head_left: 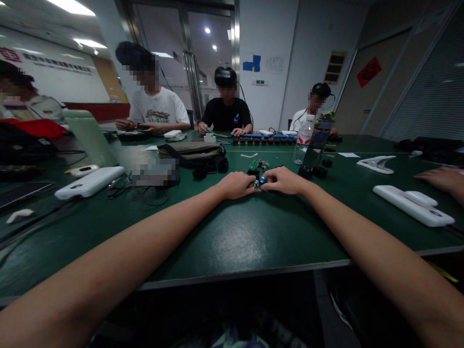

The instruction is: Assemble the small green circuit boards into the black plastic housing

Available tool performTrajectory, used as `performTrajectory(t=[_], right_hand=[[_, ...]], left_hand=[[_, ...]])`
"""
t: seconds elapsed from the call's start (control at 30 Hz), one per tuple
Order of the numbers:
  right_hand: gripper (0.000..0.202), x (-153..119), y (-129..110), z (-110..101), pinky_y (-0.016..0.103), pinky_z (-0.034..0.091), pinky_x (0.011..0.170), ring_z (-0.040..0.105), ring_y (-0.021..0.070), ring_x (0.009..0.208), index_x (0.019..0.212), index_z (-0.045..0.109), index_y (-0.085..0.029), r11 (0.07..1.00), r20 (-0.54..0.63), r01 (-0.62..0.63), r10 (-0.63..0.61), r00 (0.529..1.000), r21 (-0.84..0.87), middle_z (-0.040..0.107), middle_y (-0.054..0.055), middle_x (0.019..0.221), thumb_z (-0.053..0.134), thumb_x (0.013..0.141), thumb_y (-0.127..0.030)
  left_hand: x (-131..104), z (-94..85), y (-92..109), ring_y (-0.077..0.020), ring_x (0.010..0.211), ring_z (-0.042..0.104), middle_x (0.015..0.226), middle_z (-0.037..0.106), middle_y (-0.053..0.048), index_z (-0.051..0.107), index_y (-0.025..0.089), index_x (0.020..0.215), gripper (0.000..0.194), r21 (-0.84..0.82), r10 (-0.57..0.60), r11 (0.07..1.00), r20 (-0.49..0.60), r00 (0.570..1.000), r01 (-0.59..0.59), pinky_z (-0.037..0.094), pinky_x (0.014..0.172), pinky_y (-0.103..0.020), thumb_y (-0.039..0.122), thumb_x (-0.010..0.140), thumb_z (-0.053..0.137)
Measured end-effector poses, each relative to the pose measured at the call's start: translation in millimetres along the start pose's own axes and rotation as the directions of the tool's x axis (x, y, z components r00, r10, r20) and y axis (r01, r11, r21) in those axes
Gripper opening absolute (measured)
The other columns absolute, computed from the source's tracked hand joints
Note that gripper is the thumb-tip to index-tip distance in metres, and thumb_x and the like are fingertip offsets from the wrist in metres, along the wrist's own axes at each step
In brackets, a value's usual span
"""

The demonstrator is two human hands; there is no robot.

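I see left grip [237, 185] and right grip [285, 180] narrowed, pinching small blue-and-green part [262, 180] between them, low over dark-green flat worktop [235, 241]; uneven squeeze could flick part into green circuit-board-like pile [253, 165] just behind.

- Bare green tabletop [250, 237] lay open from the near edge up to the left hand [237, 185] and right hand [286, 181].
- Circuit boards [255, 165] hemmed both hands in beyond.
- Black blocks [210, 167] and a bag [192, 151] obstructed the far left.
- A clear bottle [303, 140] and dark bottle [319, 142] rose past the right hand.
- Rightward, a gap ran to a white device [413, 207].
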State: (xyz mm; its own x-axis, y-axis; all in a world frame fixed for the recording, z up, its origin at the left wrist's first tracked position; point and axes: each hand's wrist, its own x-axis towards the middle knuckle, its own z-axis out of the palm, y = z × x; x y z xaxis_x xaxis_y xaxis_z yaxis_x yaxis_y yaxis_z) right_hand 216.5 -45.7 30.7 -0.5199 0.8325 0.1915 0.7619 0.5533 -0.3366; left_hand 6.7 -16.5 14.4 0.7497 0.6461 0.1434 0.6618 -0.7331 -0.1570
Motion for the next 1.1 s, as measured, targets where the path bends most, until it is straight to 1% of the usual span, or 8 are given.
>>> performTrajectory(t=[0.27, 0.4, 0.57, 0.8, 1.1], right_hand=[[0.026, 0.1, 1.9, 1.9, 0.025, 0.034, 0.066, 0.053, 0.0132, 0.069, 0.089, 0.072, -0.015, 0.999, -0.008, 0.021, -0.021, 1.000, 0.037, 0.063, 0.000, 0.074, 0.067, 0.086, -0.040], [0.026, 0.1, 1.0, 2.2, 0.025, 0.034, 0.066, 0.054, 0.0132, 0.068, 0.087, 0.072, -0.016, 0.999, 0.002, 0.016, -0.017, 1.000, 0.042, 0.063, 0.000, 0.072, 0.068, 0.085, -0.042], [0.028, 0.1, -0.3, 2.2, 0.025, 0.034, 0.065, 0.054, 0.0130, 0.067, 0.082, 0.070, -0.016, 1.000, 0.008, 0.005, -0.005, 1.000, 0.027, 0.062, 0.000, 0.071, 0.067, 0.085, -0.043], [0.028, 0.0, -1.0, 1.4, 0.025, 0.033, 0.064, 0.053, 0.0129, 0.067, 0.081, 0.068, -0.015, 1.000, 0.003, 0.008, -0.008, 1.000, 0.004, 0.061, 0.000, 0.071, 0.066, 0.086, -0.042], [0.028, 1.0, 0.7, 2.3, 0.025, 0.033, 0.066, 0.053, 0.0130, 0.067, 0.081, 0.068, -0.015, 1.000, 0.000, 0.014, -0.014, 1.000, 0.003, 0.061, 0.000, 0.071, 0.066, 0.086, -0.042]], left_hand=[[0.2, 0.8, 0.7, -0.0256, 0.086, 0.072, 0.091, 0.075, -0.009, 0.065, 0.020, 0.106, 0.046, 0.008, -0.009, 1.000, -0.015, 1.000, 0.009, 0.049, 0.074, -0.030, 0.061, 0.094, 0.049], [-0.9, -2.3, 3.0, -0.0280, 0.089, 0.073, 0.095, 0.076, -0.012, 0.066, 0.020, 0.108, 0.045, 0.046, -0.024, 0.999, -0.001, 1.000, 0.025, 0.050, 0.074, -0.032, 0.058, 0.097, 0.044], [-0.9, -3.8, 3.8, -0.0295, 0.094, 0.073, 0.100, 0.076, -0.012, 0.065, 0.019, 0.113, 0.044, 0.081, -0.025, 0.996, 0.026, 0.999, 0.023, 0.050, 0.075, -0.033, 0.054, 0.099, 0.042], [-0.9, -2.8, 2.1, -0.0274, 0.095, 0.073, 0.102, 0.076, -0.010, 0.065, 0.022, 0.114, 0.040, 0.065, 0.002, 0.998, 0.026, 1.000, -0.004, 0.050, 0.075, -0.031, 0.050, 0.100, 0.040], [-0.3, -0.3, 0.4, -0.0276, 0.094, 0.073, 0.102, 0.076, -0.010, 0.066, 0.021, 0.113, 0.041, 0.068, 0.011, 0.998, 0.015, 1.000, -0.012, 0.051, 0.075, -0.031, 0.049, 0.101, 0.039]])
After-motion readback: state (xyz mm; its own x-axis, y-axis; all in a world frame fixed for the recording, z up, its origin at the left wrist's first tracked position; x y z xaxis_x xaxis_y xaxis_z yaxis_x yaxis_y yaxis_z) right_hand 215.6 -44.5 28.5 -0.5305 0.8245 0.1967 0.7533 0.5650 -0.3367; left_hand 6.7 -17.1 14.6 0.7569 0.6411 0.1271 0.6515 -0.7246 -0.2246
